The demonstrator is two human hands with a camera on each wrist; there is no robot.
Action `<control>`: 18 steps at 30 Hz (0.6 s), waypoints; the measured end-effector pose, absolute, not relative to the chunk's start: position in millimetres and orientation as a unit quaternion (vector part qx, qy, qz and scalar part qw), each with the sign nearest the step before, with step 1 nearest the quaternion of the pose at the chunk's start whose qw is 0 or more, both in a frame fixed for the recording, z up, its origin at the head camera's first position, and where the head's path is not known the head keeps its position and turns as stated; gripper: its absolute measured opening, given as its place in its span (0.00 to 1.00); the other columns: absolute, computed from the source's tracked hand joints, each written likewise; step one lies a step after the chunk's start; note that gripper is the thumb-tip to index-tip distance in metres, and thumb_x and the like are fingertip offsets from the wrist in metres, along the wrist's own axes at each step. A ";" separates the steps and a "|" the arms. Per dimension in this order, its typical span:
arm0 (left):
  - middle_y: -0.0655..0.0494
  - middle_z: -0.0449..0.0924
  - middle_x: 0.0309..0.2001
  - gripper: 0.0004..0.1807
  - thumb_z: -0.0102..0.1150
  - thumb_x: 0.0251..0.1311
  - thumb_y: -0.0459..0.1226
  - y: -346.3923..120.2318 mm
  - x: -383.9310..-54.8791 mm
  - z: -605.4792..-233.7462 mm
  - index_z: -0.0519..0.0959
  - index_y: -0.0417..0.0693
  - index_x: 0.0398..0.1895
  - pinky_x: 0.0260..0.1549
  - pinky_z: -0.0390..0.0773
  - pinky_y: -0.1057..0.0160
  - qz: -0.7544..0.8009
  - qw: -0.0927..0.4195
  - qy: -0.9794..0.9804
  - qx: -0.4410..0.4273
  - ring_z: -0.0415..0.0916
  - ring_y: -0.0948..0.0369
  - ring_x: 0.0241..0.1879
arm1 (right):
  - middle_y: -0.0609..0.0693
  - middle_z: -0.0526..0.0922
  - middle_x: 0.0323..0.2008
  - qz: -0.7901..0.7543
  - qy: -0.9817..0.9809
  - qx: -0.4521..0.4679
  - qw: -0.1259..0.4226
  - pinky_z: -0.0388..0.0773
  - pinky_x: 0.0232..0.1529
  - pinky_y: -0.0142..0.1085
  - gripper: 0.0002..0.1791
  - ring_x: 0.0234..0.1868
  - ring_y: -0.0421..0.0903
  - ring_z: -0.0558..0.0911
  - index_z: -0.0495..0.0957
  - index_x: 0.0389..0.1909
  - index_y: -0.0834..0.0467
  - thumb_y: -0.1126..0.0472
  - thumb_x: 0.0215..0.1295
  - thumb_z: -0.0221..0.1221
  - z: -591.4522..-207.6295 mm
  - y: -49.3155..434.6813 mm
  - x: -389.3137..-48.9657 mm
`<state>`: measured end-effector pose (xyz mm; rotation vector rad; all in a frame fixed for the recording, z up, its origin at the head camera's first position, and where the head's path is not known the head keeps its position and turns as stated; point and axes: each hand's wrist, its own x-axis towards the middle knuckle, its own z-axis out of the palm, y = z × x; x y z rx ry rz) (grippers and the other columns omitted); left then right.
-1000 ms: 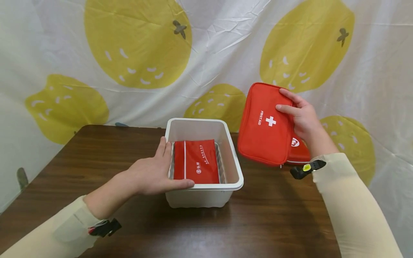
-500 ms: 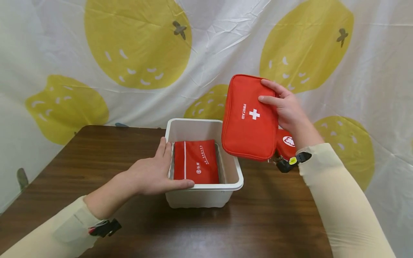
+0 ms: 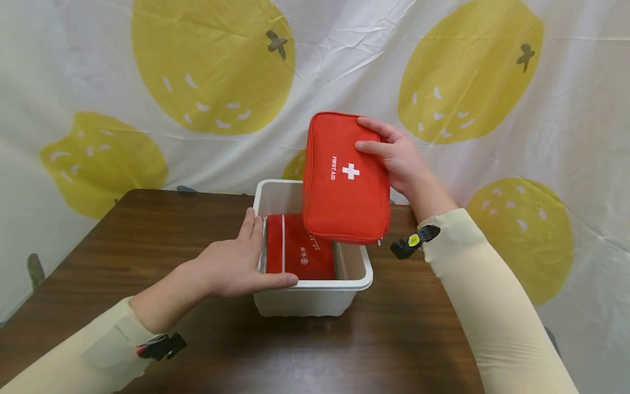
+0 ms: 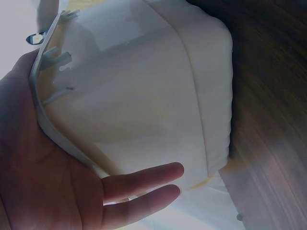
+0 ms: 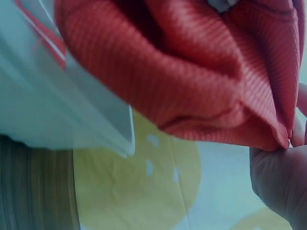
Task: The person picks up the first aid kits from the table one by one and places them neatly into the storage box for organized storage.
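My right hand pinches the upper right corner of a red first aid bag, its thumb on the front face. The bag carries a white cross and white lettering. It hangs tilted over the right part of a white plastic bin. Inside the bin lies a flat red pouch with a white stripe, partly covered by the bag in the head view. My left hand rests at the bin's near left corner with straight fingers, its thumb along the front rim. In the right wrist view, the bag's red ribbed fabric shows creases.
The bin stands on a dark brown wooden table. Close behind the table hangs a white cloth printed with large yellow lemons. The table's left edge runs diagonally toward the back.
My right hand has carried the first aid bag leftward, from beside the bin to over it. A red item with a white emblem behind the bag is now out of sight. My left hand stays put.
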<state>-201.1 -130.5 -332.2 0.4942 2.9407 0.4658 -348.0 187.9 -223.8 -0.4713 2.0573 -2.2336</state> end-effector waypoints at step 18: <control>0.36 0.29 0.91 0.82 0.54 0.52 0.86 -130.6 -203.4 -333.7 0.39 0.36 0.90 0.31 0.83 0.58 0.156 0.070 0.972 0.161 0.89 0.54 0.37 | 0.51 0.80 0.67 -0.694 0.711 -0.112 0.035 0.90 0.55 0.42 0.27 0.59 0.53 0.86 0.83 0.71 0.39 0.63 0.75 0.68 -240.7 125.5 -357.9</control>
